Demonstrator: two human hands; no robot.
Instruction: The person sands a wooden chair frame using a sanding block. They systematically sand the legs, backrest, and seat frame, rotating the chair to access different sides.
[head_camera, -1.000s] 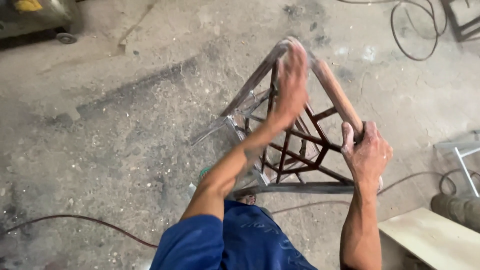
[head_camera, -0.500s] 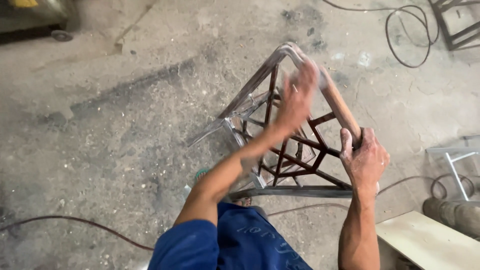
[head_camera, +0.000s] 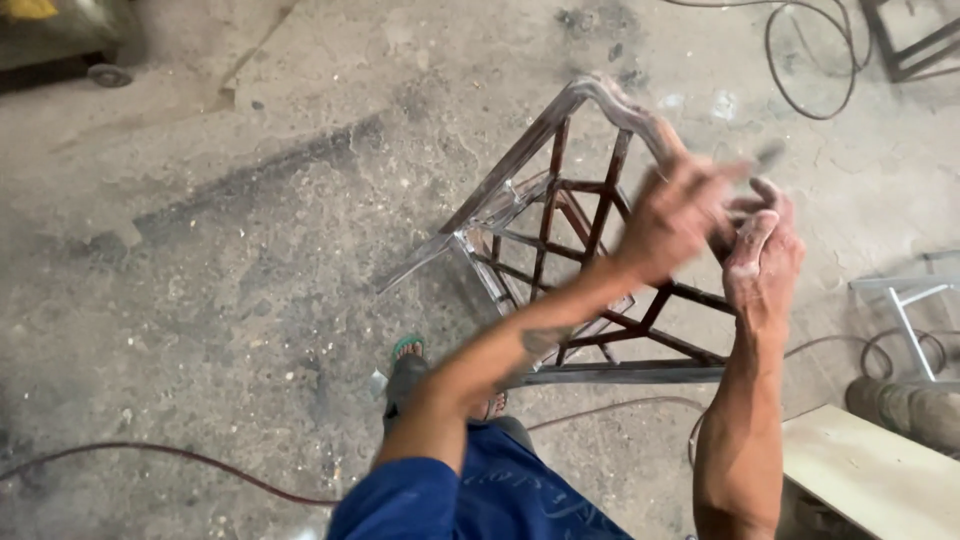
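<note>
Your hands meet at the metal frame's upper bar.
Your right hand (head_camera: 762, 262) grips the bar of the tilted metal frame (head_camera: 560, 240) on the concrete floor (head_camera: 250, 250) — your left hand (head_camera: 672, 215) is blurred, fingers loosely spread, just beside it.

Dusty grey concrete floor (head_camera: 200, 300), stained. Coiled cable (head_camera: 800, 70) lies beyond the grip, pale board (head_camera: 880, 470) below-right, thin cord (head_camera: 180, 460) trails far left.
</note>
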